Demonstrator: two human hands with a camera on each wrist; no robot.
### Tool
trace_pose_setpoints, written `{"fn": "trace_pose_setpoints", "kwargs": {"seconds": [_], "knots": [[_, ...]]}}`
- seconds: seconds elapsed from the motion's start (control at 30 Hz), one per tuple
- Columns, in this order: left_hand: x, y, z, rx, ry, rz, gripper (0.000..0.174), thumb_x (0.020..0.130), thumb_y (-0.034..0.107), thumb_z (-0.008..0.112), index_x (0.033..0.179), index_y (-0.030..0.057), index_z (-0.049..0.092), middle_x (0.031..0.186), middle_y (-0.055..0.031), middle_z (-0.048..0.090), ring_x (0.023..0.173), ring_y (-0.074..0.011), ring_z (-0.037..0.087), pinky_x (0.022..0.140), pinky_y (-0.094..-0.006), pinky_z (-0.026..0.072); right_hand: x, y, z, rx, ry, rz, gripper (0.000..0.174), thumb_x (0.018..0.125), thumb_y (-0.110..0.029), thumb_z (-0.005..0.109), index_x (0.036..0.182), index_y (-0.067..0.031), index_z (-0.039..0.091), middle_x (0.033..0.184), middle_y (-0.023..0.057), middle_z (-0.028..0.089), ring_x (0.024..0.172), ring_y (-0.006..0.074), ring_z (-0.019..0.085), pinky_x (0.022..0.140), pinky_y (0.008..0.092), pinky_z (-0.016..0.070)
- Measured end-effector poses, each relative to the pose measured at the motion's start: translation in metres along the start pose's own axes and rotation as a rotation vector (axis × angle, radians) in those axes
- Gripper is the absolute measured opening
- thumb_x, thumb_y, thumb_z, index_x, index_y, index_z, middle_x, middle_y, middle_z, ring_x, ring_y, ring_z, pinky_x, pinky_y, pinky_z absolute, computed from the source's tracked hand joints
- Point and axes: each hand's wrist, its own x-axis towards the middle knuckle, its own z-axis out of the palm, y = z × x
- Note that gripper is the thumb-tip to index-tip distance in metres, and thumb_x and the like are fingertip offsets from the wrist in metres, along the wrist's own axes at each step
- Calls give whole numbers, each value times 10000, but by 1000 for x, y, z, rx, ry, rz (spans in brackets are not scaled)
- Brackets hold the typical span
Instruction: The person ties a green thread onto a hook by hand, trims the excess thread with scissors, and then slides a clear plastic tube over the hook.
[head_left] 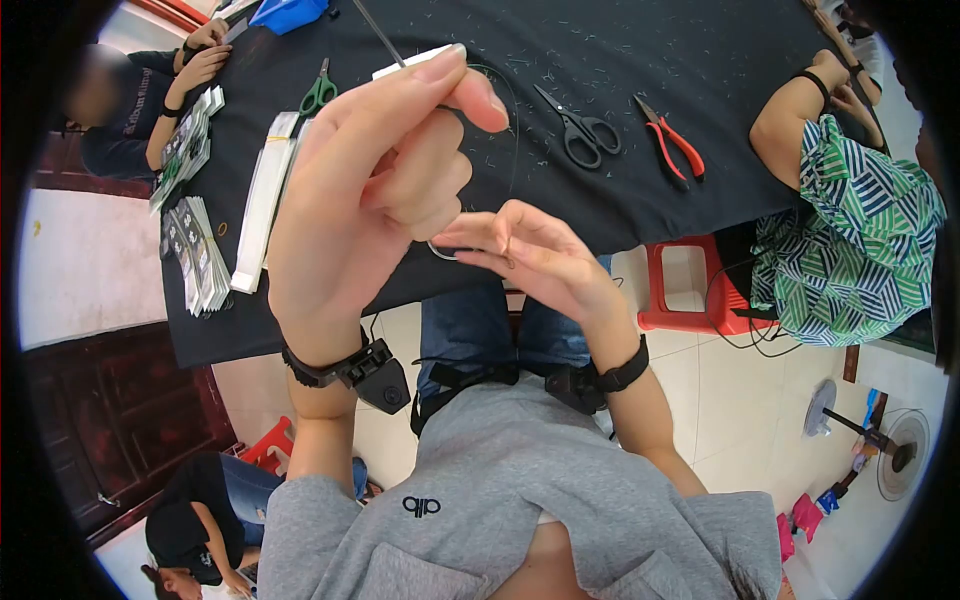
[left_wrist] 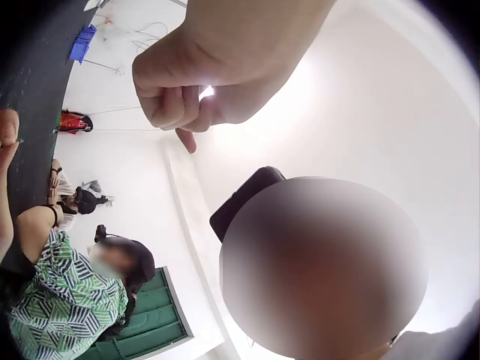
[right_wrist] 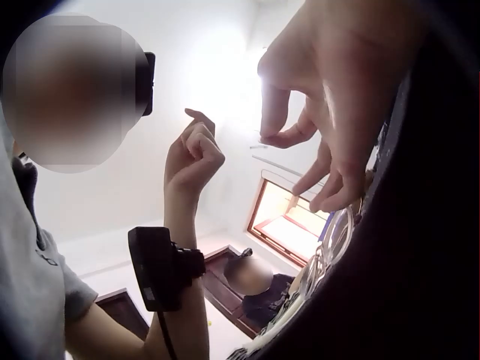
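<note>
My left hand (head_left: 375,175) is raised over the near edge of the table, its fingers curled, thumb and index fingertips together on a fine thread (head_left: 516,130). That thread arcs down from the fingertips toward my right hand (head_left: 545,255). Lower and closer to my lap, the right hand pinches a thin strand between thumb and fingertips. A pale curved loop (head_left: 440,252) shows beside its fingers. In the left wrist view the left hand (left_wrist: 210,75) has its fingers folded in. The right wrist view shows the right hand (right_wrist: 330,112) with fingers bent.
Black-handled scissors (head_left: 580,130) and red-handled pliers (head_left: 675,145) lie right on the black cloth (head_left: 640,60), among scattered clippings. Green-handled scissors (head_left: 320,92), white strips (head_left: 265,200) and stacked cards (head_left: 200,255) lie left. A blue tray (head_left: 288,12) stands behind. Other people sit at both sides.
</note>
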Motion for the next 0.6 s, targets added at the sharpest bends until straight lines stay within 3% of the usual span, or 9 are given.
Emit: {"fn": "trace_pose_setpoints", "kwargs": {"seconds": [0.17,0.37,0.6], "knots": [[-4,-1,-5,-63,43,-10,272,1049,251,276,969,51,442,508,73,198,432,-46,192,419,-218,184,-2,7,-3,153,-29,47,115,957,-156,493,1017,-76,551,1189,266,582,1152,352,556,989,413,426],[-7,3,-12,-85,47,-8,270,1051,242,266,953,59,438,505,73,208,433,-51,189,415,-216,189,-6,0,-4,124,7,46,118,953,-117,494,1023,-47,559,1109,263,606,1041,338,620,914,390,489],[-6,4,-16,-85,-8,15,269,1051,240,267,962,56,442,509,72,209,437,-48,192,418,-216,191,-8,-6,-3,-8,147,55,99,919,-87,563,965,-6,597,1008,190,650,959,277,652,860,354,515]]}}
